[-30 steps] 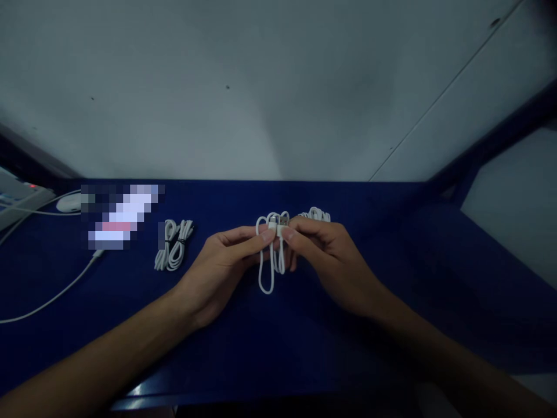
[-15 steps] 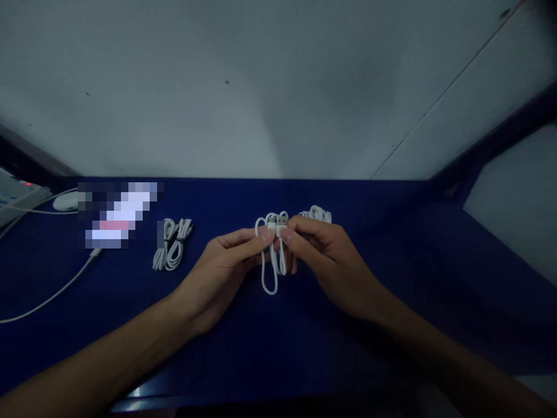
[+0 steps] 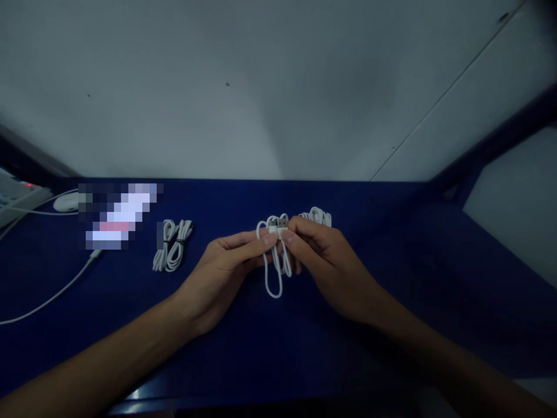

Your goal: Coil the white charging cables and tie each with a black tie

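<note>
Near edge of the blue tabletop first, both bare forearms crossing it. Left hand and right hand meet at center, raised over the table. Between them: white USB cable, folded in loops, one long loop hanging below the fingers. Left thumb and fingers pinch the left plug, type unclear; right thumb and fingers pinch the USB-A plug. Plugs side by side, metal ends up; contact between them can't be confirmed. Other right fingers curl behind, partly hidden.

Handling, judged: light, floppy cord, springy at bends, slightly slick jacket; plugs rigid. Best grip on the plastic plug housings, not the metal tips or the thin necks; loops should be gathered too, since they swing loose. Not very fragile, but sharp kinks would hurt it.

Left of the left hand, two tied cable bundles with black ties. Behind the right hand, another coiled white cable, partly covered. Farther left: pixelated bright device, white lead at its lower end, then power strip with red light. Gray wall behind.
</note>
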### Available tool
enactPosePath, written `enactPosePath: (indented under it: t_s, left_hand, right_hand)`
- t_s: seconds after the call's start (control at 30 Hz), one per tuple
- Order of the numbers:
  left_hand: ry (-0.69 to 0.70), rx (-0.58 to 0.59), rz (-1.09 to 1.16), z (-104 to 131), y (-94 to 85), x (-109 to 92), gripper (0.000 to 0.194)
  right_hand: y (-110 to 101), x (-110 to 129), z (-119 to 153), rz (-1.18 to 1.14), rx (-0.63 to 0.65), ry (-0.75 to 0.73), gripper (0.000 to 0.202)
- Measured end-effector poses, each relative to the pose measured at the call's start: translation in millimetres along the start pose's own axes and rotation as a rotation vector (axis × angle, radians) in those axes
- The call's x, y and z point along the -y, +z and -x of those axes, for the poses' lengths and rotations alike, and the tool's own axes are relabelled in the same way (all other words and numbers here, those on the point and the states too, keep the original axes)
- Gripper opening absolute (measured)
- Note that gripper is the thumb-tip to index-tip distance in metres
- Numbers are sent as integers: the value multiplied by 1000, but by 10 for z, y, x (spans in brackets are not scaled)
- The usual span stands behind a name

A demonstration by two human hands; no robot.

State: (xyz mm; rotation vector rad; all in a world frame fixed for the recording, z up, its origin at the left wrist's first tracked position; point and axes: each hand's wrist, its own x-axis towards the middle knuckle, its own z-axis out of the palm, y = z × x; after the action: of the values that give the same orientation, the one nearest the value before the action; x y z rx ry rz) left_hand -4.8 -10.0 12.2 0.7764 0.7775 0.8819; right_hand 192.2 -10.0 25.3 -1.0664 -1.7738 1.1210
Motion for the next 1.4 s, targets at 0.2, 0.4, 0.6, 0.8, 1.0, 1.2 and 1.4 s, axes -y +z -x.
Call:
enactPosePath:
  t_s: [0.2, 0.4, 0.6, 0.8, 1.0, 1.2, 1.4]
  left_hand:
    - [-16, -9, -4, -1, -25, 20, 19]
    - [-22, -5, -2, -9, -59, 41, 21]
    - [-25, -32, 9, -8, -26, 22, 20]
    - [-19, -19, 20, -15, -28, 25, 19]
    - [-21, -28, 29, -22, -43, 26, 19]
    - [-12, -12, 20, -23, -44, 37, 19]
    - [-21, 7, 15, -16, -41, 36, 21]
  right_hand:
    - [17, -6, 17, 97, -5, 25, 37]
    - [26, 8, 23, 121, 20, 70, 36]
    - [24, 17, 27, 104, 37, 61, 36]
    - [16, 15, 29, 141, 28, 49, 41]
    - [33, 22, 35, 156, 32, 38, 36]
    - [20, 45, 39, 94, 42, 71, 34]
    - [6, 33, 42, 45, 51, 69, 34]
